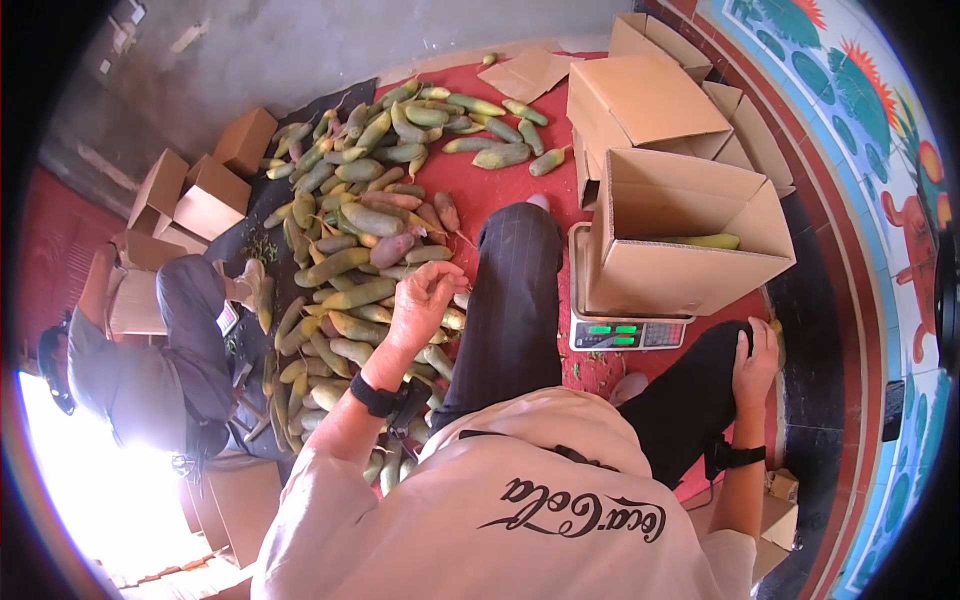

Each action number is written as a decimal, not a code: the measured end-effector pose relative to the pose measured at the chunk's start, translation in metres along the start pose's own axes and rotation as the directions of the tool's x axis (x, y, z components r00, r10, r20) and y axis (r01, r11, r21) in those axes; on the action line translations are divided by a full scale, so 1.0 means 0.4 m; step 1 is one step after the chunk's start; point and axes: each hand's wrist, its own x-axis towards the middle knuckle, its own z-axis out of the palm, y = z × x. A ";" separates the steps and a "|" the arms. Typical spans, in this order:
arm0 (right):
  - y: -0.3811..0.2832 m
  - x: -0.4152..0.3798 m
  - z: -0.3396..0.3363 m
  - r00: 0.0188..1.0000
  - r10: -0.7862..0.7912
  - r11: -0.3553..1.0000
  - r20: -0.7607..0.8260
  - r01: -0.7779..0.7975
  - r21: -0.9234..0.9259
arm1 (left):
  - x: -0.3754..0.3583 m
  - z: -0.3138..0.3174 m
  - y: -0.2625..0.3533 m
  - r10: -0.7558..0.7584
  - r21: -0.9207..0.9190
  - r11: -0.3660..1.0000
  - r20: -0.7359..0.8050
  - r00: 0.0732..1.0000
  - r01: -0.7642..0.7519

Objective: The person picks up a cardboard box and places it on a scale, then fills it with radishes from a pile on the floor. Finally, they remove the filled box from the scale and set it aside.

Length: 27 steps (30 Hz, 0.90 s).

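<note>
Many green fruits are heaped at left. Left hand is raised over the heap's near edge, fingers curled loosely, nothing gripped. Right hand is laid flat on the knee, fingers pressed together.

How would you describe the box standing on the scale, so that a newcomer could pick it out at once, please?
Start from the big pile of green-yellow fruits on the red floor, then look past the person's dark-trousered leg to the weighing scale with its green lit display. The open cardboard box stands right on it. Unlike the cardboard boxes behind it, it has one fruit visible inside.
</note>
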 end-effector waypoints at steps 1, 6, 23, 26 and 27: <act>0.000 -0.005 0.002 1.000 0.017 1.000 -0.017 -0.017 0.000 | 0.008 0.001 0.002 0.044 -0.001 0.999 0.004 0.999 -0.044; 0.000 -0.013 0.004 0.999 0.021 0.999 -0.043 -0.022 -0.028 | 0.021 0.013 0.031 0.022 0.018 1.000 0.008 1.000 -0.022; -0.026 0.038 -0.193 0.978 0.187 0.978 0.097 -0.177 -0.106 | 0.327 -0.053 -0.251 -0.063 -0.084 0.995 -0.059 0.996 0.058; 0.010 0.039 -0.162 0.943 0.245 0.967 0.225 -0.220 -0.130 | 0.441 -0.031 -0.360 0.021 -0.004 1.000 -0.045 0.999 -0.021; 0.029 0.044 -0.150 0.904 0.302 0.951 0.303 -0.265 -0.158 | 0.474 -0.028 -0.378 0.002 -0.013 1.000 -0.052 0.999 -0.003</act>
